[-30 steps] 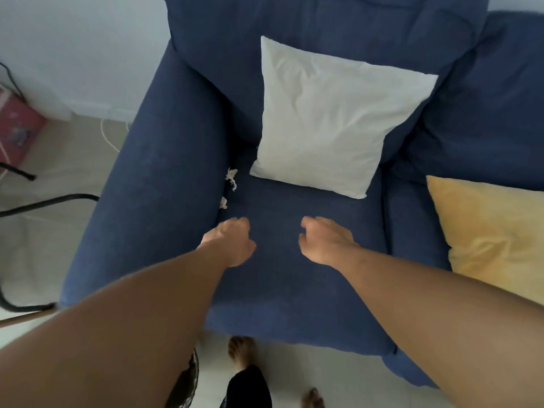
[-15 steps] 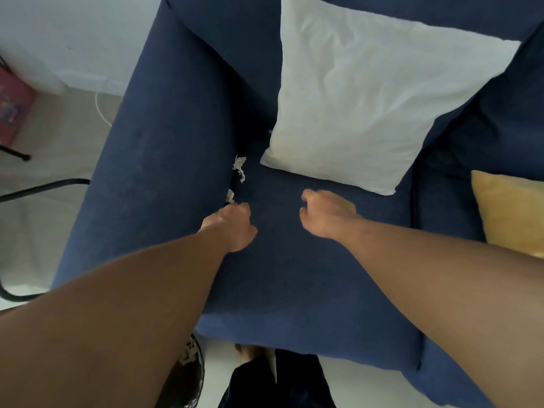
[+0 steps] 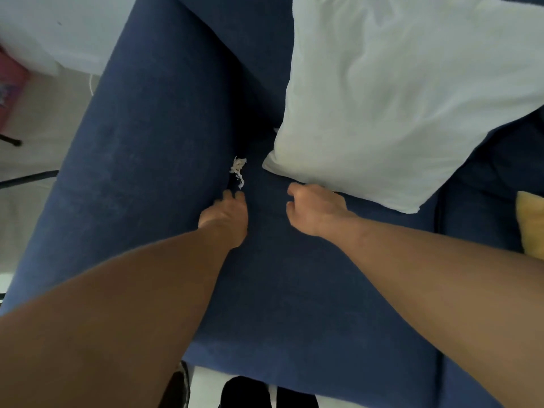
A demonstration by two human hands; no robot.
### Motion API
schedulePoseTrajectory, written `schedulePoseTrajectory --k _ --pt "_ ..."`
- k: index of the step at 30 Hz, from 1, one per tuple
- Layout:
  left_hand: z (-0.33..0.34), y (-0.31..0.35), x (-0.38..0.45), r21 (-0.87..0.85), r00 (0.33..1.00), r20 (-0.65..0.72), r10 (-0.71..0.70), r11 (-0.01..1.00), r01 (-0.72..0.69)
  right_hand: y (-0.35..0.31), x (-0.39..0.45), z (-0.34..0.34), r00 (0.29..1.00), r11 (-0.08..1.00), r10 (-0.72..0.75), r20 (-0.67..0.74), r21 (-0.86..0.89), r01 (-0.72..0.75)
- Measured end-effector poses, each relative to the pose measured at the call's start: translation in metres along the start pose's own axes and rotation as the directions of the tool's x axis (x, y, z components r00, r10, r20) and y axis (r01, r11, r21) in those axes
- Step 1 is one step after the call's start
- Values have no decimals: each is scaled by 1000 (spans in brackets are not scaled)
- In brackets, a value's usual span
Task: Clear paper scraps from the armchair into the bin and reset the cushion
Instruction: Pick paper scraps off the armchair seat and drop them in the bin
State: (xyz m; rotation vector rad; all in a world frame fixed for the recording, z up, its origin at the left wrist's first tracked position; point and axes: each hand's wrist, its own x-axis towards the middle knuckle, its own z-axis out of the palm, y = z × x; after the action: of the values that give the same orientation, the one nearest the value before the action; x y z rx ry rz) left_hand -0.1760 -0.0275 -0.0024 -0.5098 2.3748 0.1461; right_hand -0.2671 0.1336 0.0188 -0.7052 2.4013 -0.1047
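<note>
A dark blue armchair fills the view. A white cushion leans against its backrest, its lower corner on the seat. A white paper scrap lies in the crease between the seat and the left armrest. My left hand rests on the seat at that crease, its fingertips just below the scrap, covering the spot where a second scrap lay. My right hand hovers over the seat just under the cushion's lower edge, fingers loosely curled, holding nothing. The dark rim of a bin shows at the bottom edge.
A yellow cushion lies on the neighbouring blue seat at the right. On the floor to the left are a pink box, a white cable and black metal legs. My dark-clothed legs stand at the armchair's front.
The camera has moved closer and lower over the seat. Both hands have reached forward; the left now covers the lower scrap's spot, and the right has come near the cushion's edge.
</note>
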Motion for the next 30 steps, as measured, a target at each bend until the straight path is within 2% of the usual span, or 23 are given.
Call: schedulePoseTrajectory --k 8,14,17,20,25,30 --pt "19 -9 33 106 995 96 8 994 -18 -22 44 1 993 994 -98 -70 34 100" --pt "26 -8 46 144 998 66 -5 990 -4 -47 65 7 986 985 -161 -43 55 163" --pt "22 -10 50 183 995 101 20 982 -38 -57 75 7 989 987 -146 -30 68 148" --pt "18 -11 49 148 991 131 -1 989 -18 -66 85 6 992 988 -122 -25 92 124" --pt "16 -8 40 72 998 60 -11 997 7 -85 108 7 999 984 -36 -40 172 42" --pt "18 -4 36 4 999 -30 29 1000 -29 -98 127 12 999 998 18 40 63 -21"
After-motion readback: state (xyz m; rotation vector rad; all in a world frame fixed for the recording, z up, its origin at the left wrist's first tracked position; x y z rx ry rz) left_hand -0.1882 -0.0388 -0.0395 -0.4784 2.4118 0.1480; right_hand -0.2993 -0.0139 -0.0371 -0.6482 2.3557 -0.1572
